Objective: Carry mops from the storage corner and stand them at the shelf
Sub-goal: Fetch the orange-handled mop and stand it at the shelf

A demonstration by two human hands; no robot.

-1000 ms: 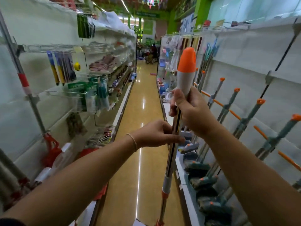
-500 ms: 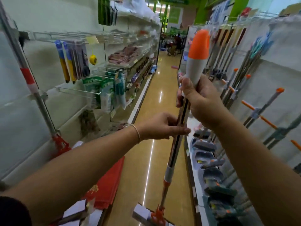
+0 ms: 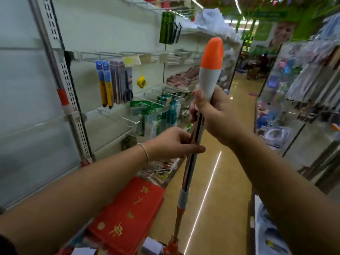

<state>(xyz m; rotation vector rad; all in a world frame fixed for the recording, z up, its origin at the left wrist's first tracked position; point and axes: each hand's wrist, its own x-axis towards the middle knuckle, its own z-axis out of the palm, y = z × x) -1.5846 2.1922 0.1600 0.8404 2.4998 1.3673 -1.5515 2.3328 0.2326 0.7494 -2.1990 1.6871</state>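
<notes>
The person carries one mop [image 3: 195,140], a chrome-shafted pole with a white grip and a rounded orange cap, nearly upright in the middle of a shop aisle. The right hand [image 3: 219,115] is wrapped round the base of the white grip, thumb laid up its side. The left hand [image 3: 174,143] sits lower, its fingers curled about the shiny shaft and the thumb stretched across the front. Both hands are closed on the pole. At the bottom edge of the view the orange joint of the mop head [image 3: 171,248] just shows, seemingly clear of the glossy tan floor [image 3: 217,181].

Compared with a second ago, the view has swung left. The row of orange-tipped mops leaning at the right-hand shelf, plain then, has dropped out of sight. What fills the left now is a white pegboard shelf wall [image 3: 88,34] hung with a yellow tape measure [image 3: 142,82] and black-handled scissors [image 3: 127,89], with a red mat printed in gold characters [image 3: 128,216] at its foot. The grip on the pole is unchanged.

This suggests the mop is in transit, not yet stood anywhere. Judging by the turn away from the leaning row, the carrier is probably walking on or looking about before placing it; which shelf is meant cannot be told from here.
</notes>
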